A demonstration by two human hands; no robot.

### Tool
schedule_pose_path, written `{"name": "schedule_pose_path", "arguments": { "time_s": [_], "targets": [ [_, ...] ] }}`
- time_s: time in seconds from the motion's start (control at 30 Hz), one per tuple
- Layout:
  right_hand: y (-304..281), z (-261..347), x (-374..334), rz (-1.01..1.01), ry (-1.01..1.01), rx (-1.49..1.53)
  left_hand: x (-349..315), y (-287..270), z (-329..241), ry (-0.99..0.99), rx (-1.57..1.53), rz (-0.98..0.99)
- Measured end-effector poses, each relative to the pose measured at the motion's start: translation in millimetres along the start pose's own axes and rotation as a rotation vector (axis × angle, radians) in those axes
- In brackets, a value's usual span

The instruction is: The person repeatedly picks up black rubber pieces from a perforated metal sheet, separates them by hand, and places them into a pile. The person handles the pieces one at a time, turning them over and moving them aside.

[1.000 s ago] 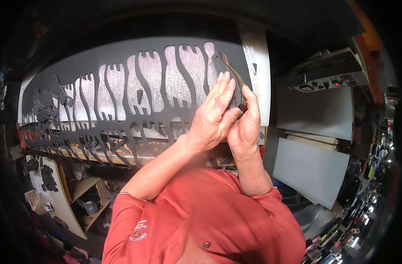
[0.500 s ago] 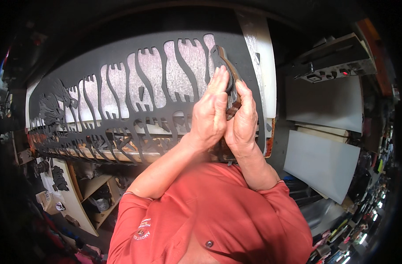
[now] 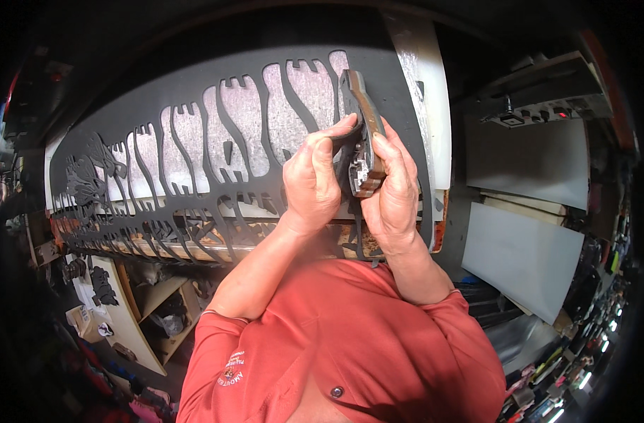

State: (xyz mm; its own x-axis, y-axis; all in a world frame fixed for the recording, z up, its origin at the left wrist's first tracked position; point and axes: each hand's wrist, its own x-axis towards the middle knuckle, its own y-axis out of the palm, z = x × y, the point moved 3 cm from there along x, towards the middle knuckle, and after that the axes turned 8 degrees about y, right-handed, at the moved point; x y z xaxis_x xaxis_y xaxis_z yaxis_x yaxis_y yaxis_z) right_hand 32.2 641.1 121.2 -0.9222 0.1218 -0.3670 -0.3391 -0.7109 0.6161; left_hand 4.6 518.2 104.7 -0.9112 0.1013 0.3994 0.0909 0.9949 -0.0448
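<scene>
My right hand (image 3: 396, 190) grips a cutting die (image 3: 371, 116), standing on edge with its brown side towards the right. Silvery metal parts show in its lower inner side. Against the die's left face, my left hand (image 3: 311, 180) holds the edge of a thin black cut piece (image 3: 345, 149) between thumb and fingers. That piece is partly bent away from the die; my fingers hide part of it. Beneath both hands lies a large black sheet (image 3: 308, 42) with rows of curved, notched cutouts, and a pale surface shows through the openings.
Loose black cut pieces (image 3: 89, 180) are heaped on the sheet's left end. A white board edge (image 3: 435, 106) runs along the right. Further right are a control box (image 3: 541, 116) with a red light and pale panels (image 3: 523, 257). A wooden shelf unit (image 3: 156, 307) stands below left.
My hands were pressed together around the die. Now my left hand has drawn left and down, bending the black piece off the die, and the die's inner side is exposed.
</scene>
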Motion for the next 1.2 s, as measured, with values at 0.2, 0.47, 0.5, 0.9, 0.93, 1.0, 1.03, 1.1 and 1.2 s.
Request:
{"name": "schedule_pose_path", "arguments": {
  "time_s": [0.2, 0.47, 0.5, 0.9, 0.93, 1.0, 1.03, 1.1, 1.2],
  "targets": [
    [-5.0, 8.5, 0.0, 0.047, 0.041, 0.036, 3.0, -1.0, 1.0, -0.087, -0.190, 0.003],
    [-44.1, 35.5, 6.4, 0.112, 0.179, 0.010, 33.9, -103.4, 41.9, -0.366, -0.208, 0.041],
    [-50.9, 41.8, 6.4, 0.125, 0.168, 0.036, 41.8, -127.0, 45.5, -0.379, -0.237, -0.004],
    [-9.1, 51.2, 13.3, 0.150, -0.732, -1.310, 45.0, -156.1, 60.5, -0.562, -0.565, 0.027],
    [2.2, 43.3, 20.6, 0.217, -0.766, -1.322, 39.2, -149.0, 63.4, -0.625, -0.504, -0.058],
    [16.9, 30.2, 31.1, 0.350, -0.690, -1.354, 38.5, -136.9, 56.8, -0.645, -0.685, 0.039],
    [18.8, 25.6, 34.8, 0.379, -0.550, -1.287, 35.8, -130.3, 56.0, -0.706, -0.605, 0.001],
    [17.8, 17.4, 32.1, 0.291, -0.375, -1.071, 31.2, -113.9, 36.1, -0.659, -1.194, -0.039],
    [14.6, 4.9, 30.0, 0.196, -0.246, -1.016, 13.0, -89.0, 16.7, -0.631, -0.771, -0.153]
  ]
}}
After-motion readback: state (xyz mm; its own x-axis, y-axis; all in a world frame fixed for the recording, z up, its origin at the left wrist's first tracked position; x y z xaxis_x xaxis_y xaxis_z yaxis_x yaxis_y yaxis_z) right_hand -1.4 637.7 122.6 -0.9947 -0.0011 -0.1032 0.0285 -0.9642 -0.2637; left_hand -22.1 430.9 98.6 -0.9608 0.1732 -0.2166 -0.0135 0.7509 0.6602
